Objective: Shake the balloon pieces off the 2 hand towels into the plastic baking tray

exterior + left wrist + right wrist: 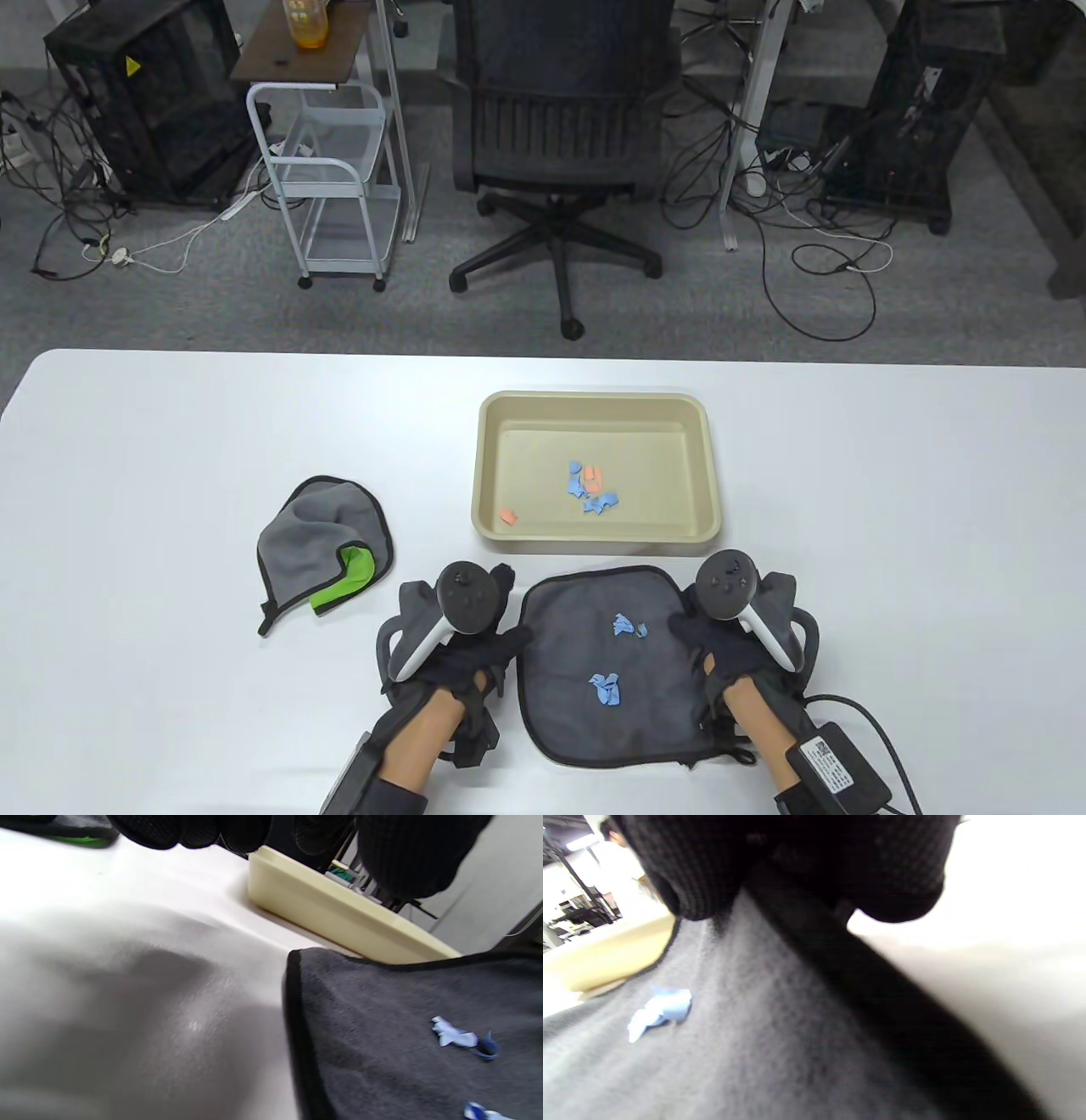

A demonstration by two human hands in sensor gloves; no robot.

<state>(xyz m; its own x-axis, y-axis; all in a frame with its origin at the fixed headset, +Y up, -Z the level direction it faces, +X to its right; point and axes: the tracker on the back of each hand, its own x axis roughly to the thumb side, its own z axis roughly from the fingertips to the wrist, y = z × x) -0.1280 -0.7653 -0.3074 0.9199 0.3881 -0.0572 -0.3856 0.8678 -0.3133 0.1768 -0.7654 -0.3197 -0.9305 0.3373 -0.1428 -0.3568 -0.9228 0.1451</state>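
A dark grey towel (594,679) lies flat at the table's front, just before the beige plastic tray (594,401). Blue balloon pieces (606,688) rest on the towel in two small clumps. Blue and orange pieces (591,490) lie inside the tray. My left hand (501,632) sits at the towel's left edge; in the left wrist view its fingers (403,857) hover above the table, off the towel (403,1027). My right hand (691,632) is at the right edge, and its fingers (797,857) pinch the towel's black hem (882,984). A second grey-and-green towel (322,535) lies crumpled to the left.
The white table (891,509) ends beyond the tray. An office chair (556,127) and a wire cart (335,187) stand on the floor behind it. A cable and a small box (836,764) trail from my right wrist.
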